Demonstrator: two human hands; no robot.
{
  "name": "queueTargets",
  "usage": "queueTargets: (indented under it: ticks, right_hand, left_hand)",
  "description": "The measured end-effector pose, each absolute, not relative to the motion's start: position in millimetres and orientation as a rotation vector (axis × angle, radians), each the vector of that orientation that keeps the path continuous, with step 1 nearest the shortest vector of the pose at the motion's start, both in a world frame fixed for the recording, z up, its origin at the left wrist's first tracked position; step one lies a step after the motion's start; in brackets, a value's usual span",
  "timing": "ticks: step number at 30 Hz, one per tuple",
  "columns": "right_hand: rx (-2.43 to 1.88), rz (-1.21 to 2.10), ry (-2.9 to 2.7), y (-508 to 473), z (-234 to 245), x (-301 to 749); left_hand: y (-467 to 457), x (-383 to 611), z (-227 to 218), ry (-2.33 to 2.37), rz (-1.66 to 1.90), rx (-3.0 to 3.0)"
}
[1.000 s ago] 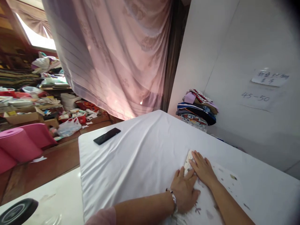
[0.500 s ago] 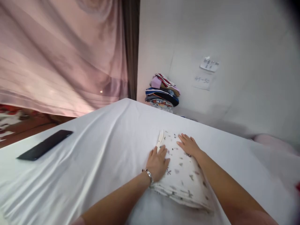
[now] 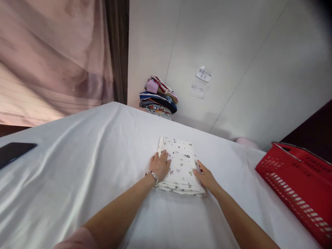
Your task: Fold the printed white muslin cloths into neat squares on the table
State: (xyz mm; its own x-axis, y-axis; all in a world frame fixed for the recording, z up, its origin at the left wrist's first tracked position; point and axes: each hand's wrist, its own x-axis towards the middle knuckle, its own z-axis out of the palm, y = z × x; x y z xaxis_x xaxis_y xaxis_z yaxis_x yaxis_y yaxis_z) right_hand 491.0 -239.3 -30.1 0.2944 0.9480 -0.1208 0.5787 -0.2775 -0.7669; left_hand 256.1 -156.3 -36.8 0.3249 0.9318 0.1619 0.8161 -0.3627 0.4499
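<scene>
A folded white cloth (image 3: 181,165) with small printed motifs lies on the table's white cover (image 3: 90,166) in front of me. My left hand (image 3: 160,165), with a silver bracelet at the wrist, lies flat on the cloth's left edge with its fingers stretched out. My right hand (image 3: 204,176) rests against the cloth's right edge, fingers extended along it. Neither hand holds anything.
A red plastic basket (image 3: 298,180) stands at the right on the table. A black phone (image 3: 12,153) lies at the far left. A stack of folded clothes (image 3: 158,98) sits at the far edge by the white wall. A pink curtain (image 3: 52,62) hangs at the left.
The view has swung right, bringing the red basket into sight. My right hand has slid from the top of the cloth to its right edge. My left hand stays on the left edge.
</scene>
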Motion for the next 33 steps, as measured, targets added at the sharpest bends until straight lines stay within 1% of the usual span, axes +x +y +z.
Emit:
queueTargets:
  ticks: [5, 7, 11, 14, 17, 19, 25, 27, 33]
  right_hand:
    - [-1.815, 0.974, -1.224, -245.5, -20.8, 495.9]
    - [-1.786, 0.963, -1.236, -238.6, -17.6, 516.1]
    - [-2.098, 0.701, -1.391, -220.7, -14.3, 560.1]
    - [-2.281, 0.457, -1.561, -213.5, -12.0, 567.2]
    - [-2.2, 0.222, -1.706, -212.5, -8.4, 543.8]
    - [-2.097, 0.151, -1.783, -213.2, -6.5, 517.0]
    - [-1.74, 0.369, -1.905, -210.4, -3.6, 435.4]
    - [-1.744, 0.344, -1.949, -210.4, -3.4, 417.2]
    - [-1.83, 0.097, -2.096, -233.4, -8.5, 389.8]
  left_hand:
    - [-158.7, 255.7, -34.7, 1.548, 0.592, 2.254]
    - [-166.4, 259.5, -36.0, 1.494, 0.616, 2.281]
    - [-188.0, 269.9, -38.0, 1.254, 0.663, 2.422]
    - [-195.8, 272.6, -36.2, 1.198, 0.679, 2.444]
    - [-192.8, 271.0, -34.7, 1.209, 0.732, 2.415]
    - [-188.5, 269.6, -35.1, 1.224, 0.765, 2.386]
    - [-176.9, 267.5, -41.1, 1.236, 0.803, 2.283]
    - [-173.7, 266.5, -42.8, 1.227, 0.817, 2.273]
    - [-168.2, 265.0, -43.7, 1.211, 0.821, 2.269]
